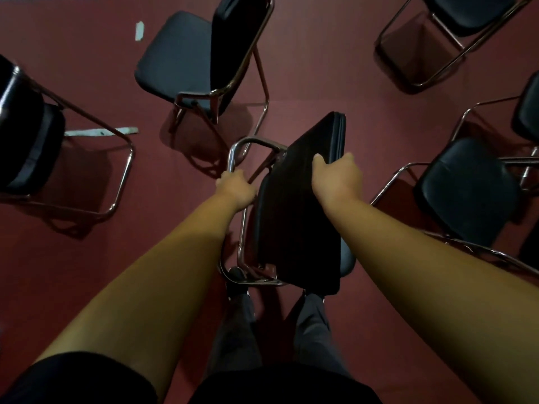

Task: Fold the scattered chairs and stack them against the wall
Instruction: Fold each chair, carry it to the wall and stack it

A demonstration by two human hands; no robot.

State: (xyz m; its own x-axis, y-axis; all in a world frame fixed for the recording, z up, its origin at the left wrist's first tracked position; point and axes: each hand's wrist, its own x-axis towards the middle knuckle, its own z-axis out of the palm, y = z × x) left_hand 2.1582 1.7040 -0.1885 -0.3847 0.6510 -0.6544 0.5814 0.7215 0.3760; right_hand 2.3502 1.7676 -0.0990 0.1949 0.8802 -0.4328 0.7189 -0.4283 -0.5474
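Nearest the camera, the person's trouser legs (312, 325) are standing on the red carpet (73, 272), and the chair in hand (294, 217) is sitting just ahead of them. This chair is looking folded or very nearly so. Its black pads are lying flat together, and the chrome frame (242, 147) is showing as a narrow loop along the left side. Whether it is fully collapsed I cannot tell. The left hand (235, 188) is gripping the frame tube, fingers wrapped round it. The right hand (337, 176) is clamping the upper edge of the pad, thumb on the near face and fingers curled over the edge. Beyond that, five more chairs are standing open and well apart. These are the right chair (463, 188), the left chair (26, 126), the centre chair (180, 56), a far-right chair (528, 112) cut by the frame edge, and a top-right chair (466, 13). Two pale tape strips (100, 131) are lying on the carpet between the left and centre chairs. No wall and no stack are appearing in view, so any count of chairs already put away cannot be given. Judgement: the folding step on one chair is finishing, and carrying it to the wall is pending. At least five chairs are waiting to be folded, so most of the visible work is remaining.
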